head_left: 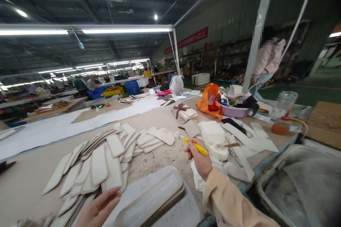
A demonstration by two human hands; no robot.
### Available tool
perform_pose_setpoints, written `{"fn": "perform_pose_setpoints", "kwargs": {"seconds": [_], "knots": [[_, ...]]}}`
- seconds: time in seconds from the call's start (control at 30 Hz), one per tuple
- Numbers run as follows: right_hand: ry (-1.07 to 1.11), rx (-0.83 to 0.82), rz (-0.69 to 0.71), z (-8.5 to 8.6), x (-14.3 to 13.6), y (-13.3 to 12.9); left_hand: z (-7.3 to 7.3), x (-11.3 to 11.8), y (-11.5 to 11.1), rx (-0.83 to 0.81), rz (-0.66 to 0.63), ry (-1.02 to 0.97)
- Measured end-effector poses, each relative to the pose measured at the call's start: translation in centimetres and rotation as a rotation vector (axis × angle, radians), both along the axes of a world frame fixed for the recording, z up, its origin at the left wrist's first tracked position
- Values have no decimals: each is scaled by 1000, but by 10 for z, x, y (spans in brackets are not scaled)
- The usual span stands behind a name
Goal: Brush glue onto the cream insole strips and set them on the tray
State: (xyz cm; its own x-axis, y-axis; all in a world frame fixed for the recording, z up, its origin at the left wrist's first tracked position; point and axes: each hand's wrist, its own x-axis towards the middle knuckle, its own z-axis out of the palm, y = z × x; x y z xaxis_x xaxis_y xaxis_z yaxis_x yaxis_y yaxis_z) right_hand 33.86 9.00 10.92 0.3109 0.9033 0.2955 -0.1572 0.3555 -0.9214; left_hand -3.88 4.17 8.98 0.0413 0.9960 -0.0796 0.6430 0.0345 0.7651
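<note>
A yellow-handled brush (200, 148) is held in my right hand (199, 158), its pale bristles pointing left over the table. My left hand (100, 207) hangs low, fingers apart and holding nothing, beside a large heap of cream rounded pieces (99, 165). Between my hands a stack of long cream pieces (154, 198) lies on a whitish sheet (186, 207). More cream pieces (154, 138) are spread behind it. Just right of the brush stands a white tub (213, 133) with a smaller round container (220, 151) that has a stick across it.
An orange bag (210, 101) and a lilac basin (236, 111) full of items stand at the back right. A bottle of amber liquid (281, 125) is near the right edge, above a plastic-lined bin (301, 184). A person (269, 56) stands beyond a metal post (257, 39).
</note>
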Motion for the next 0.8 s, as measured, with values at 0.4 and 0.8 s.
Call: {"fn": "perform_pose_setpoints", "kwargs": {"seconds": [0.4,0.8], "knots": [[97,-5,-58,-24,30,7,33,191,194,152,-344,716],[2,-2,-61,-22,53,11,-44,265,275,-15,-322,978]]}}
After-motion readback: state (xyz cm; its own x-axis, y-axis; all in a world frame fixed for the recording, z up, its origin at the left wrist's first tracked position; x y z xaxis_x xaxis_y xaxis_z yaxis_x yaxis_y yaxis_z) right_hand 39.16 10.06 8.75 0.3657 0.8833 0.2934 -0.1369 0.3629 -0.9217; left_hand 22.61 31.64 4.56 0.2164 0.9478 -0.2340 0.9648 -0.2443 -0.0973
